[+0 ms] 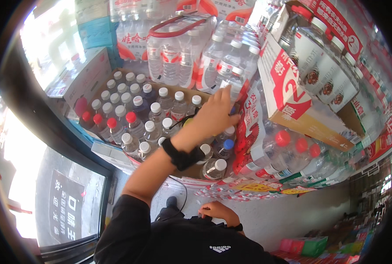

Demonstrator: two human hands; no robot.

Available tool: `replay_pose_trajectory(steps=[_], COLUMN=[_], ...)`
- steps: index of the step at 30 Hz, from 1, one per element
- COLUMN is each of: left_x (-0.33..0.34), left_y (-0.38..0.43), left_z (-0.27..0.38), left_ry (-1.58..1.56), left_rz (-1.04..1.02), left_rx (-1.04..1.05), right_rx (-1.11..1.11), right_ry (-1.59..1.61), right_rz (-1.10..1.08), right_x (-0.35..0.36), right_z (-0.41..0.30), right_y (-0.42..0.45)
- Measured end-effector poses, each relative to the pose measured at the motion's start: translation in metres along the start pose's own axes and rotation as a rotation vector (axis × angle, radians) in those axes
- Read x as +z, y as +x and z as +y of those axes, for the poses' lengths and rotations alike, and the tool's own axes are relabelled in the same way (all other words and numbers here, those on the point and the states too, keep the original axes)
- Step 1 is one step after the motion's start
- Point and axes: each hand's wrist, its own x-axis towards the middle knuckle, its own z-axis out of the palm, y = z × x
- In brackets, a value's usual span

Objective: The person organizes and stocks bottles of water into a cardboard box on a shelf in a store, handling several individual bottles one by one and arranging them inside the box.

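Note:
My left hand [214,114] is stretched over an open carton [196,171] of loose bottles, slightly blurred. Its fingertips overlap a clear bottle with a white cap [237,71]; I cannot tell whether they grip it. A black band with a dark device [182,153] is strapped to the left wrist. Under that forearm stand water bottles with white caps [155,107], red caps [111,122] and one blue cap [228,144]. My right hand [215,210] hangs by my waist with fingers curled; whether something small is in it is unclear.
Shrink-wrapped water packs [171,56], one with a red handle, stand behind the carton. A cut-open display box [293,99] with bottles rests on wrapped packs to the right. A white carton [83,77] is at left, beside a dark door frame [105,198]. A cable [186,194] hangs near my feet.

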Motion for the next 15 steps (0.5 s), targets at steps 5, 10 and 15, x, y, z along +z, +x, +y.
replay_pose_trajectory(steps=[5,10,15], left_x=[0.010,0.033,0.032], left_y=[0.073,0.081,0.075], left_z=[-0.033,-0.056,-0.045], left_ry=[-0.088,-0.023,0.138], left_rz=[-0.072,-0.054,0.005], left_rx=[-0.251,-0.324,-0.330], right_rx=[0.154,0.073,-0.022], right_ry=[-0.086,-0.197,-0.148], right_rz=[-0.141,0.138,0.284], right_x=[-0.017,-0.046,-0.046], right_z=[0.052,0.053,0.060], right_y=[-0.010,-0.037,-0.057])
